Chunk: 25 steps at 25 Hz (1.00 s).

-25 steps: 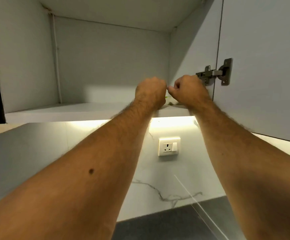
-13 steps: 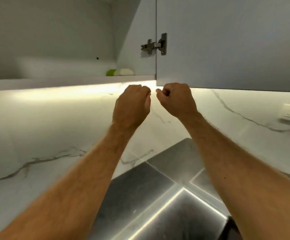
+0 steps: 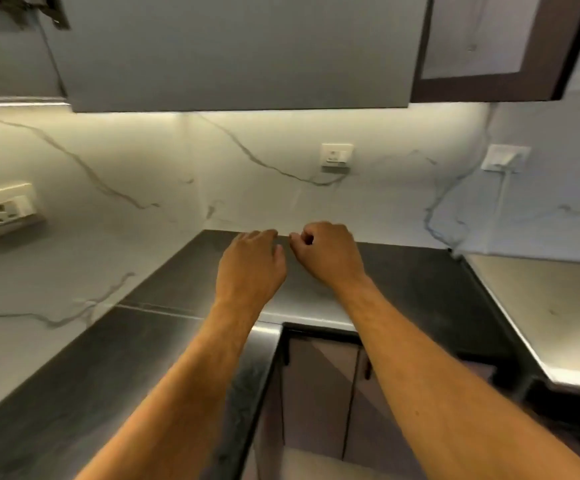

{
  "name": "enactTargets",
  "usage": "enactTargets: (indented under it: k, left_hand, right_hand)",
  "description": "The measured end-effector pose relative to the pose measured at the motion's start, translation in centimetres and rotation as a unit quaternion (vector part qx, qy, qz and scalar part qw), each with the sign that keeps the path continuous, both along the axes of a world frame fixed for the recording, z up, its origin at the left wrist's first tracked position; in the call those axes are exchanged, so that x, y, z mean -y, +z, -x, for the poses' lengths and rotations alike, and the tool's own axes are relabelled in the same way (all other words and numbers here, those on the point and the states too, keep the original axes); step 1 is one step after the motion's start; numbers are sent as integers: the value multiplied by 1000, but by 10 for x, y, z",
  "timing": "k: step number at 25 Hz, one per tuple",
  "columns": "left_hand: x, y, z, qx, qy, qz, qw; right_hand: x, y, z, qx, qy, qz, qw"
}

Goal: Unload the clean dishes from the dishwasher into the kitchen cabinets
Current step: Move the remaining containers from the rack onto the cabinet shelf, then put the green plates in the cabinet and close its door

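Note:
No dish and no dishwasher are in view. My left hand (image 3: 250, 265) hovers over the corner of the dark countertop (image 3: 108, 344), palm down with relaxed fingers, holding nothing. Just to its right, my right hand (image 3: 328, 252) has its fingers curled into a loose fist that holds nothing I can see. The two hands almost touch. Above them hangs the grey door of the upper cabinet (image 3: 240, 53); only a sliver of the cabinet's inside shows at the top left.
A marble backsplash carries three wall sockets (image 3: 4, 209), (image 3: 336, 155), (image 3: 504, 157). Brown lower cabinet doors (image 3: 319, 389) stand below the counter edge. A second counter stretch (image 3: 541, 313) runs along the right. A dark-framed glass cabinet (image 3: 482, 43) hangs at the top right.
Both hands have come down from the upper cabinet shelf to just above the countertop. My view has swung down and right, away from the cabinet's inside. My left fingers have loosened.

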State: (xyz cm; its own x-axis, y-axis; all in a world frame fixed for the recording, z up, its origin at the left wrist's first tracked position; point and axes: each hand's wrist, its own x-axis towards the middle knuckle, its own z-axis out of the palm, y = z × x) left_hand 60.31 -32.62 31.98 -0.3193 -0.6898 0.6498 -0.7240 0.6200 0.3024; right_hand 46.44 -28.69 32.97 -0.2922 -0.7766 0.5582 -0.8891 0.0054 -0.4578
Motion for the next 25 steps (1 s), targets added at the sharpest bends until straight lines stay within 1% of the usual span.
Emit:
enactTargets:
  k: [4, 6, 9, 13, 17, 21, 25]
  left_hand:
    - [-59, -69, 58, 30, -100, -65, 992]
    - [-93, -100, 86, 56, -146, -88, 984]
    - [-142, -134, 125, 103, -188, -117, 970]
    - [-219, -164, 188, 141, -238, -145, 950]
    - [-291, -184, 243, 155, -277, -176, 932]
    - [-353, -207, 286, 184, -328, -228, 898]
    - [-388, -226, 311, 227, -362, -268, 863]
  right_hand:
    - [-83, -67, 66, 33, -86, -94, 991]
    - [-126, -90, 99, 44, -125, -123, 984]
    - [-186, -116, 142, 53, -170, -156, 972]
    - [-284, -150, 201, 74, -204, -211, 953]
    - [-373, -175, 248, 83, -221, -265, 935]
    - [-451, -208, 289, 98, -245, -301, 916]
    - [-501, -233, 317, 125, -266, -326, 899]
